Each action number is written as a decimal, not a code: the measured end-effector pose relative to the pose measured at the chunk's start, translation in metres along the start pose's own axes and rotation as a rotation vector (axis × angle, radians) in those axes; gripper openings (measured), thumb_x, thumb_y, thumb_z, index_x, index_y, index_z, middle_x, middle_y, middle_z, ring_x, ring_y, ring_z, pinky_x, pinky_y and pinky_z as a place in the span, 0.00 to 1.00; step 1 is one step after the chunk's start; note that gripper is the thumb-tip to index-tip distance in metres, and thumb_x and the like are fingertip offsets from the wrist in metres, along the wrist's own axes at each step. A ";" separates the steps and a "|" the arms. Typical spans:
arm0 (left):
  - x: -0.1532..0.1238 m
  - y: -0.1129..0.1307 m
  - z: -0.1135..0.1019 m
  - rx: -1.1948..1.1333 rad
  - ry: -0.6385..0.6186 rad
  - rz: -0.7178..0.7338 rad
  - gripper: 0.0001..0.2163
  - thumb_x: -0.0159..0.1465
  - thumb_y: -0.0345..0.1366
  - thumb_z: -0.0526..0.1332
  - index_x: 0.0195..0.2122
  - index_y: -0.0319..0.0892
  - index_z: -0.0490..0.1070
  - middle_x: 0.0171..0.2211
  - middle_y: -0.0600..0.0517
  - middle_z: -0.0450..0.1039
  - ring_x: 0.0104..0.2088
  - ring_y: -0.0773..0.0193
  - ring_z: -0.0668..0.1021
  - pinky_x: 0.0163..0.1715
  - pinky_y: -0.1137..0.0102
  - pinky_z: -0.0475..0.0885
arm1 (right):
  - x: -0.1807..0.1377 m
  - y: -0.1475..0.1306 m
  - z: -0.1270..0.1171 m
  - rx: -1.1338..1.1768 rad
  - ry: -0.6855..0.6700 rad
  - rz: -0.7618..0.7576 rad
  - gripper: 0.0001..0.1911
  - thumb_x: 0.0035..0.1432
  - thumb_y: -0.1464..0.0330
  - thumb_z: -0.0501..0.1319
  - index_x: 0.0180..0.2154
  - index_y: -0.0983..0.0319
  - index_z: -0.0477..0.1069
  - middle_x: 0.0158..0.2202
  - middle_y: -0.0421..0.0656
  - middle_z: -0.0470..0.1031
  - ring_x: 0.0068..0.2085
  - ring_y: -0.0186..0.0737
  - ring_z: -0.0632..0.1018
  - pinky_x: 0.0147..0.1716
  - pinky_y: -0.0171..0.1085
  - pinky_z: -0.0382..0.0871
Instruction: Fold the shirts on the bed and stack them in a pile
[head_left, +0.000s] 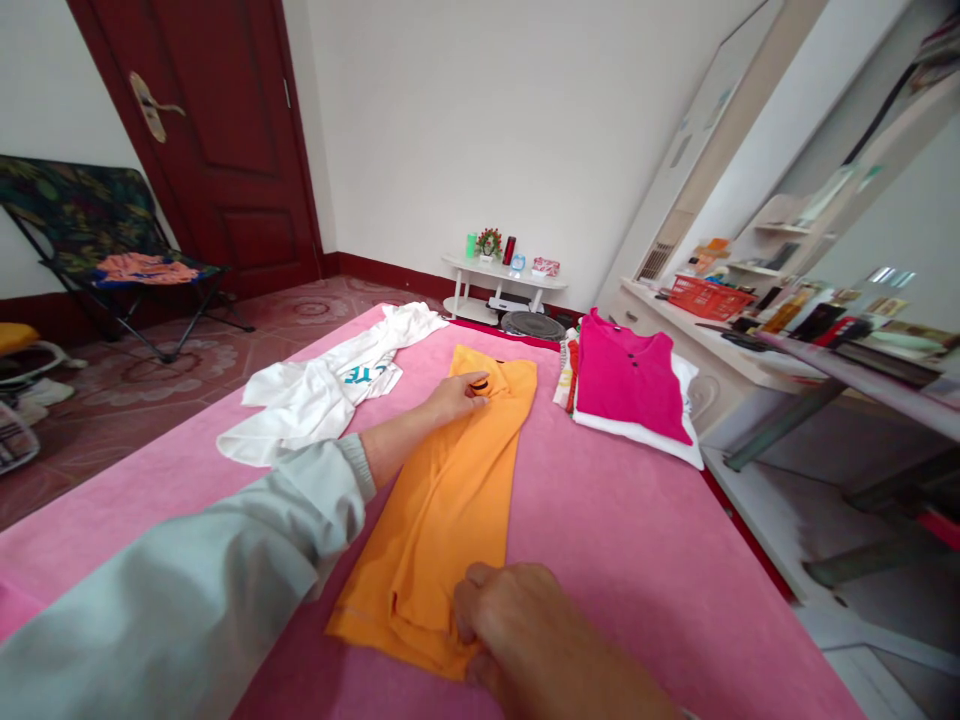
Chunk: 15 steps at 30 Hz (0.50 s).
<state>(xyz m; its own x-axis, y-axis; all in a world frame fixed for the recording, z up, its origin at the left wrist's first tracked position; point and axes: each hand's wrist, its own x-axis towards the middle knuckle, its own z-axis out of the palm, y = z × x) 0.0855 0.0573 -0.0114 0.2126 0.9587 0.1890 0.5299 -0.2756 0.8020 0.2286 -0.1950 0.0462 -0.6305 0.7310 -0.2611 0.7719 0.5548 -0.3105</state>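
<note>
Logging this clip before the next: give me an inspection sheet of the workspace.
Surface: pink bed cover, flat.
Job's things: orange shirt, folded lengthwise into a strip.
Clutter: white shirt crumpled on the left; folded stack, pink top uppermost, on the right.
Hands: left hand pressing the shirt's collar end; right hand gripping its hem.
Cables: nothing seen.
Surroundings: red door, folding chair, white shelf, dresser with bottles.
</note>
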 end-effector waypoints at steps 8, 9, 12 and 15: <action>0.003 -0.010 0.008 0.051 0.158 -0.103 0.15 0.53 0.23 0.58 0.39 0.39 0.77 0.35 0.51 0.79 0.35 0.64 0.78 0.37 0.74 0.71 | -0.018 0.008 -0.011 0.046 -0.030 -0.071 0.08 0.49 0.75 0.59 0.27 0.59 0.75 0.28 0.39 0.77 0.29 0.35 0.73 0.28 0.32 0.57; 0.001 -0.011 0.006 0.055 0.179 -0.119 0.14 0.54 0.24 0.57 0.39 0.39 0.77 0.34 0.51 0.79 0.34 0.64 0.78 0.36 0.75 0.71 | -0.021 0.008 -0.015 0.088 -0.031 -0.038 0.07 0.48 0.75 0.60 0.26 0.59 0.75 0.27 0.39 0.76 0.28 0.34 0.72 0.26 0.32 0.56; -0.005 -0.008 0.004 0.066 0.222 -0.153 0.11 0.59 0.31 0.55 0.38 0.41 0.76 0.29 0.51 0.78 0.31 0.65 0.78 0.31 0.75 0.69 | -0.026 0.009 -0.022 0.229 -0.009 0.038 0.05 0.49 0.70 0.61 0.24 0.59 0.75 0.23 0.37 0.73 0.23 0.30 0.68 0.21 0.31 0.51; -0.010 -0.004 0.005 0.076 0.262 -0.171 0.14 0.63 0.43 0.53 0.32 0.42 0.76 0.26 0.51 0.77 0.30 0.65 0.77 0.27 0.75 0.66 | -0.022 0.018 -0.016 0.371 -0.003 0.027 0.05 0.49 0.67 0.63 0.24 0.60 0.75 0.20 0.34 0.69 0.22 0.27 0.64 0.20 0.29 0.50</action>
<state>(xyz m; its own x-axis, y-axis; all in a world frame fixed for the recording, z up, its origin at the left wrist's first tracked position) 0.0855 0.0485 -0.0194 -0.0980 0.9745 0.2021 0.6019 -0.1036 0.7918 0.2574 -0.1947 0.0610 -0.6108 0.7421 -0.2761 0.7063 0.3531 -0.6136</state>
